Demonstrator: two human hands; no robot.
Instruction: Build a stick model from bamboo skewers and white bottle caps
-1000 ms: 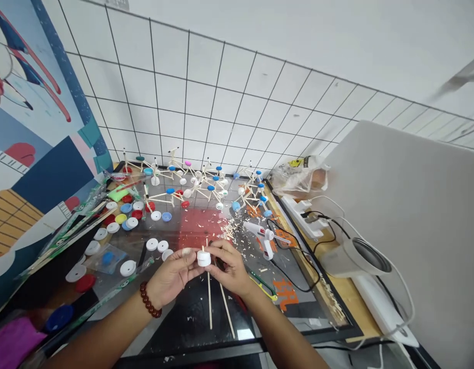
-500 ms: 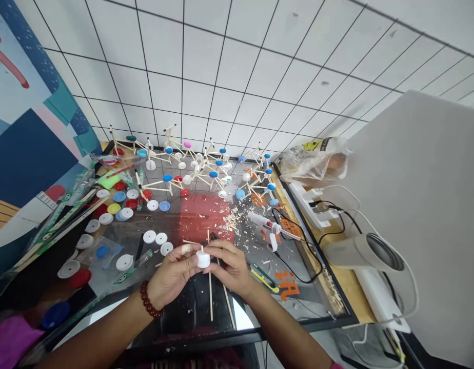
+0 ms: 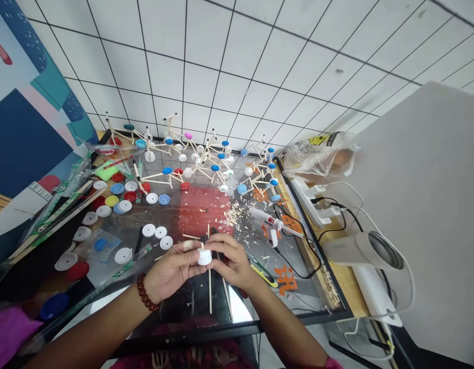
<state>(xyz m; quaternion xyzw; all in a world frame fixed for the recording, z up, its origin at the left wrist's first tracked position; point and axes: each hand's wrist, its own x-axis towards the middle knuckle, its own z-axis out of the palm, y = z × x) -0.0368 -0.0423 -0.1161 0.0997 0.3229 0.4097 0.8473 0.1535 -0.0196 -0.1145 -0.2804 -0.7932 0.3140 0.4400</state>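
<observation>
My left hand [image 3: 171, 269] and my right hand [image 3: 230, 261] meet over the dark glass tabletop [image 3: 183, 312], both pinched on a small white bottle cap [image 3: 204, 256]. A short wooden stick [image 3: 202, 245] stands up out of the cap's middle. The left wrist wears a brown bead bracelet [image 3: 145, 293]. Two long thin wooden sticks [image 3: 210, 289] lie on the glass just under the hands. Three loose white caps [image 3: 158, 236] sit a little to the left of the hands.
Several stick-and-cap models [image 3: 198, 164] stand at the back by the tiled wall. Loose coloured caps [image 3: 114, 197] and chopstick packets [image 3: 52, 218] lie left. A glue gun [image 3: 268, 223], wood shavings [image 3: 231, 218], yellow-handled pliers [image 3: 262, 274], a power strip [image 3: 312, 202] and a white hair dryer [image 3: 360, 251] are right.
The view has tilted down and shifted, so the table sits higher in the frame. Both hands have stayed together on the white cap with barely any movement.
</observation>
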